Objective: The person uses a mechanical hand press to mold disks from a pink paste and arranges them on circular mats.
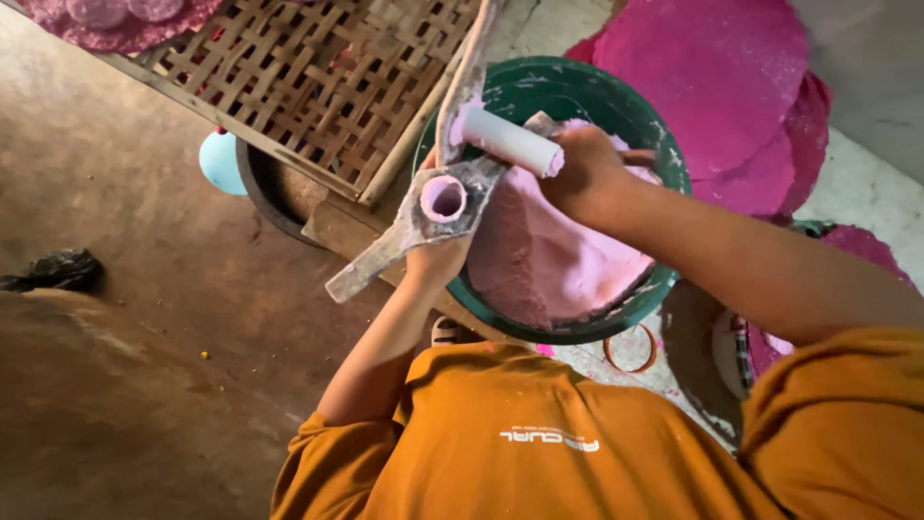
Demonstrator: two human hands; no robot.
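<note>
Over the green bucket (pixel 539 91), in the middle of the view, a wooden press-like tool (pixel 423 217) is held with its round hole (pixel 444 198) already packed with pink dough; the bucket under it is well filled with the same pale pink dough (pixel 549 260), so by my judgement much of the batch is not yet worked. Finished work seems to lie around: flat magenta discs (pixel 717 77) are stacked at the far right, and a few more (pixel 106 19) rest on the woven bamboo tray (pixel 318 77) at the far left. The left hand (pixel 438 260) is closed from below around the tool's body, just over the bucket's near rim; its fingers are mostly hidden. The right hand (pixel 587 164) is wrapped tight around a white cylinder (pixel 510 142), a short pipe or plunger smeared pink at its end, held just beside the hole and above the dough. A pale blue round object (pixel 219 159) sits under the tray's edge, and a dark bundle (pixel 58 272) lies on the brown floor (pixel 144 366) at the left.
</note>
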